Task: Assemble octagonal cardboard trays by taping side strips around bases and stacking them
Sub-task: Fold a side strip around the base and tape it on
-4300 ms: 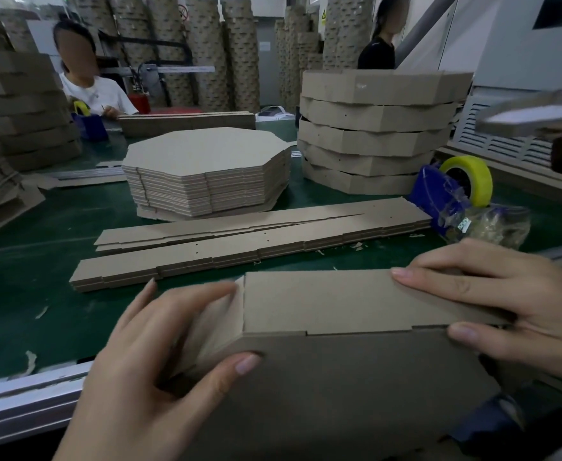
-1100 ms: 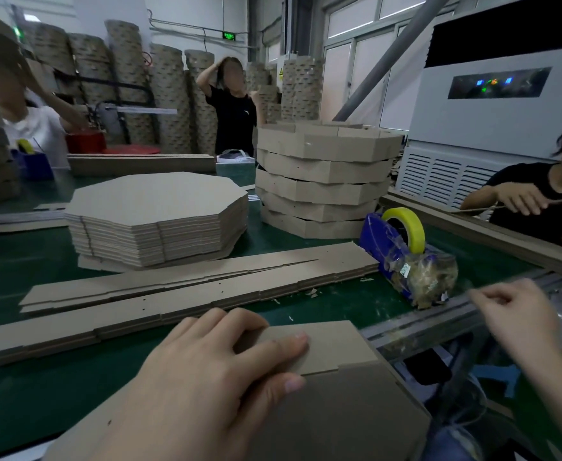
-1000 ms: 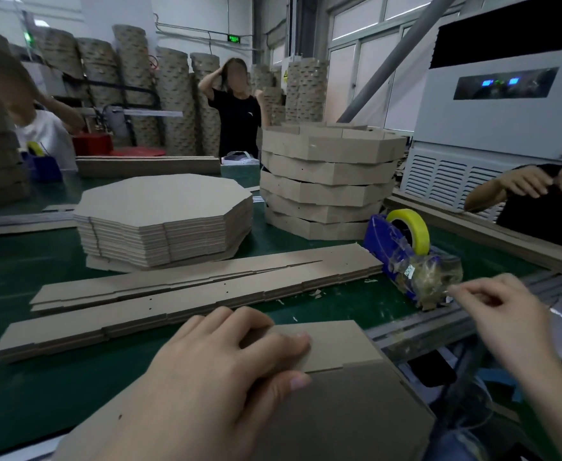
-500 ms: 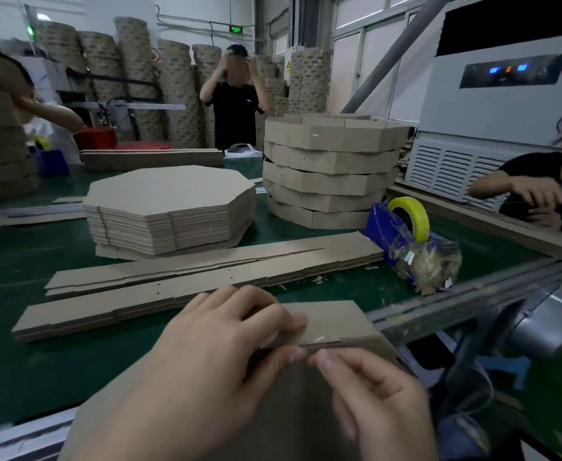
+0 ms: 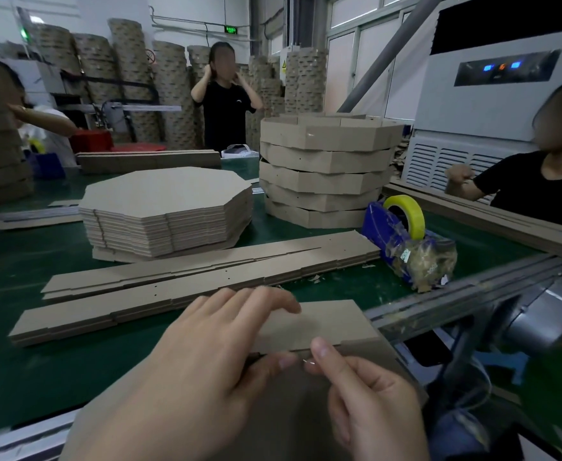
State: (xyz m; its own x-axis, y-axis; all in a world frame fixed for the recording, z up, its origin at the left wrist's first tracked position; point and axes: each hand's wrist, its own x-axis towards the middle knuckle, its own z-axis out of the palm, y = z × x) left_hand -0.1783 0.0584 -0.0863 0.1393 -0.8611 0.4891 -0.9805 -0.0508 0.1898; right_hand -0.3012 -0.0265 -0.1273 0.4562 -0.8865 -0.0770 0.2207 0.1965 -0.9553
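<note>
Leaving the dispenser [image 5: 402,241], right hand [image 5: 369,407] now joins left hand [image 5: 206,371] on tray [image 5: 332,322].

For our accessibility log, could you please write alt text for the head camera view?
A person's left hand grips a half-built cardboard tray at the near table edge while the right hand pinches what looks like clear tape at its seam. Beyond lie flat side strips, a stack of octagonal bases, finished trays and a blue tape dispenser.

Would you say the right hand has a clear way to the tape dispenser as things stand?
Probably yes: the tape dispenser stands uncovered on the table ahead of the right hand, with only the low tray edge between; though the hand seems busy pinching tape there.
</note>
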